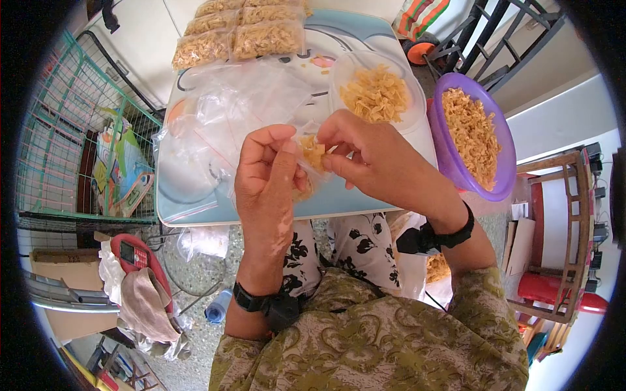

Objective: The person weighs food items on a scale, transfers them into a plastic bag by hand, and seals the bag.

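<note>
My left hand (266,174) grips a small clear plastic bag (312,155) partly filled with yellow chips, over the near edge of a small table (195,212). My right hand (366,156) pinches at the bag's mouth, fingers at the chips inside. Just beyond the hands sits a clear bowl of chips (376,92). A purple bowl of chips (475,133) stands to the right of the table. Loose empty plastic bags (228,107) lie spread on the table's left half.
Several filled, sealed chip bags (238,32) lie at the table's far edge. A green wire rack (78,130) stands left, a wooden chair (561,234) right. A red scale (134,255) with cloths sits on the floor at lower left.
</note>
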`<state>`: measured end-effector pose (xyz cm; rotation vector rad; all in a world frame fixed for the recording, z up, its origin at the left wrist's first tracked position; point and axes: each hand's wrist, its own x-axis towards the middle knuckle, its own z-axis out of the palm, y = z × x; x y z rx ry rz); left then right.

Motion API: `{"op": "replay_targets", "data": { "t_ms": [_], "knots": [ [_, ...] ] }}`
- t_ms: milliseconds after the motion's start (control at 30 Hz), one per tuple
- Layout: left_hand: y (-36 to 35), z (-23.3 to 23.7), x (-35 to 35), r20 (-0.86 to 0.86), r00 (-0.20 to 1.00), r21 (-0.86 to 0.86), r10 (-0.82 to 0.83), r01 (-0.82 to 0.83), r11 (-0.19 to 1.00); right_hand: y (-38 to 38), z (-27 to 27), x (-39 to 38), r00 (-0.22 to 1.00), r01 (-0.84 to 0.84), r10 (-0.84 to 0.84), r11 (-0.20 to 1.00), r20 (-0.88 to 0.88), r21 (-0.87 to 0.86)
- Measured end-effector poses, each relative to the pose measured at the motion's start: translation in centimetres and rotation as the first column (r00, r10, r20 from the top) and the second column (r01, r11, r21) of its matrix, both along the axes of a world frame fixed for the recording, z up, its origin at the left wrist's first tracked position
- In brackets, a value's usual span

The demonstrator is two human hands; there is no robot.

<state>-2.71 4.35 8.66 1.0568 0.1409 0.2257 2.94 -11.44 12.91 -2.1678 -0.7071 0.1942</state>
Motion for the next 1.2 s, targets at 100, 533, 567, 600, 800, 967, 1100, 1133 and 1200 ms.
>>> {"op": "replay_targets", "data": {
  "t_ms": [100,533,567,600,800,967,1100,1133,1200],
  "knots": [
    [-0.2,-0.1,0.0,-0.017,1.000,0.011,-0.026,0.027,1.000,0.1,-0.8,0.2,0.984,-0.096,0.100,0.995,0.149,-0.039],
    [0.1,-0.1,0.2,-0.010,0.999,-0.013,0.032,-0.032,0.999,0.5,-1.2,0.0,0.977,-0.017,0.051,0.986,0.206,-0.164],
    [0.2,-0.2,0.2,-0.001,1.000,-0.027,0.031,-0.031,0.999,0.2,-1.4,-0.1,0.968,-0.061,0.089,0.990,0.236,-0.124],
    [0.2,-0.3,0.3,0.007,1.000,-0.040,0.029,-0.029,0.999,0.1,-1.4,-0.3,0.968,-0.058,0.087,0.990,0.237,-0.125],
    [-0.5,0.2,0.1,0.011,1.000,-0.059,-0.004,0.005,0.998,0.2,-2.1,-0.5,0.929,-0.210,0.309,0.895,0.205,-0.394],
    [0.2,0.3,0.0,0.040,0.998,-0.079,0.046,-0.043,0.996,-1.2,-0.8,0.2,0.881,-0.225,0.240,0.971,0.408,-0.084],
    [0.3,0.0,0.1,0.110,0.992,-0.154,0.057,-0.040,0.987,-4.3,0.8,2.4,0.862,0.055,-0.022,0.997,0.506,-0.051],
    [0.2,-0.1,0.2,0.111,0.992,-0.156,0.055,-0.037,0.987,-5.1,1.4,2.9,0.851,0.220,-0.158,0.973,0.500,-0.067],
    [0.0,-0.5,0.4,0.059,0.995,-0.126,0.081,-0.073,0.989,-7.0,1.0,4.6,0.833,0.316,-0.192,0.935,0.520,-0.160]
  ]
}}
